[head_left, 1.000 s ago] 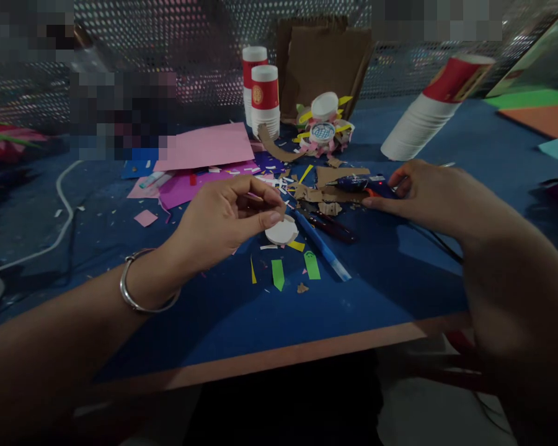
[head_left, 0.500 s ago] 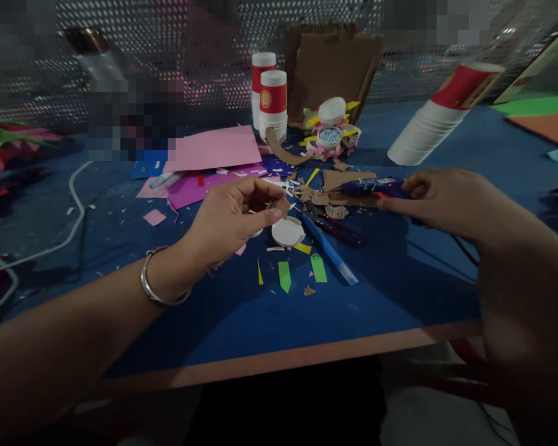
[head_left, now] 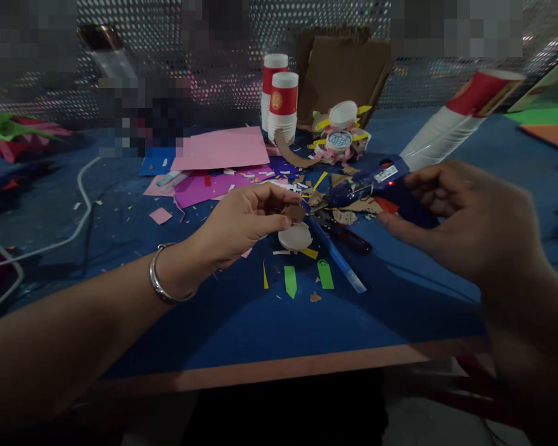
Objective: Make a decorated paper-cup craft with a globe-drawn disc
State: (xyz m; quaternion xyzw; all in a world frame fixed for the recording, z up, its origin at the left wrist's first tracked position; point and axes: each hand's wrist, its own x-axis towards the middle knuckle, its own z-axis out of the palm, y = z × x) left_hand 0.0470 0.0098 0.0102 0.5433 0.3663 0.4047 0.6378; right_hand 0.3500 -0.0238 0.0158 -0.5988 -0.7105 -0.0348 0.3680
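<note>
A small piece of brown cardboard (head_left: 294, 214) is pinched between the thumb and fingers of my left hand (head_left: 239, 220). My right hand (head_left: 474, 217) is wrapped around the handle of a dark blue hot glue gun (head_left: 351, 191), which has an orange trigger and a lit red light. The gun's nozzle points left, close to the cardboard piece. Below my left fingertips lies a white paper disc (head_left: 296, 238). A blue pen-like stick (head_left: 337, 254) and a tool with dark red handles (head_left: 356, 240) rest between my hands on the blue tabletop.
Paper cup stacks (head_left: 283, 105) stand at the back, beside a leaning cardboard sheet (head_left: 339, 74) and a paper-cup craft figure (head_left: 341, 136). Another cup stack (head_left: 465, 118) tilts at right. Pink paper (head_left: 223, 148), green slips (head_left: 290, 280) and scraps lie around. A white cable (head_left: 81, 210) runs at left.
My right hand has lifted the glue gun off the cardboard scraps and tilted it, nozzle lower left. My left hand still pinches the cardboard piece. The whole view has shifted slightly.
</note>
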